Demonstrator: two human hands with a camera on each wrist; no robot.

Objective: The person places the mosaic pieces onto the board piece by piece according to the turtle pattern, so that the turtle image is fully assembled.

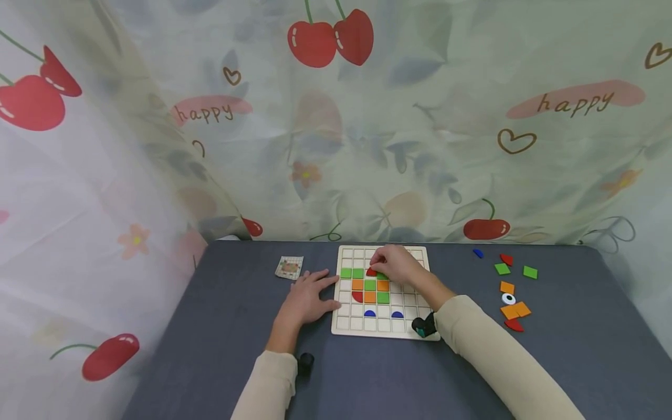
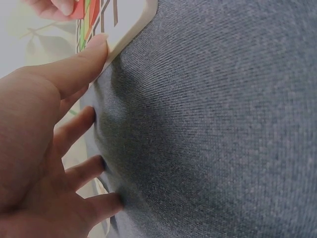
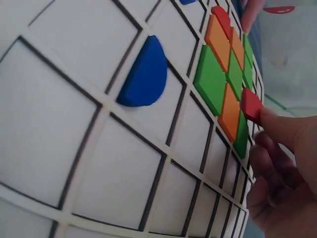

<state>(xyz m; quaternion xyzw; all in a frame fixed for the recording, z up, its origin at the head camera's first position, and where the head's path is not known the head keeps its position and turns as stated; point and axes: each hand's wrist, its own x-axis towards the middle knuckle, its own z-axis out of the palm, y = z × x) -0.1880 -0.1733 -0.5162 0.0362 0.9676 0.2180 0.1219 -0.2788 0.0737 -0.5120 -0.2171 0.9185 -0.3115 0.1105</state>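
Note:
A pale wooden grid board (image 1: 411, 318) lies on the dark cloth-covered table. In its squares are green tiles (image 1: 370, 285), orange tiles (image 1: 357, 284), a red quarter-circle at the lower left of the group, and two blue half-circles (image 3: 147, 74) nearer the front. My right hand (image 1: 398, 265) pinches another red quarter-circle (image 3: 251, 104) between thumb and fingers at the board, just left of a green tile. My left hand (image 1: 306, 298) lies spread on the cloth along the board's left side. Its thumb (image 2: 81, 67) touches the board's edge.
A small patterned card (image 1: 289, 266) lies beyond my left hand. Right of the board are scattered loose pieces: green squares (image 1: 530, 272), orange squares (image 1: 507, 287), red pieces (image 1: 514, 325), a blue one (image 1: 478, 253) and a white ring-like disc (image 1: 508, 298). A printed curtain (image 1: 346, 146) hangs behind the table.

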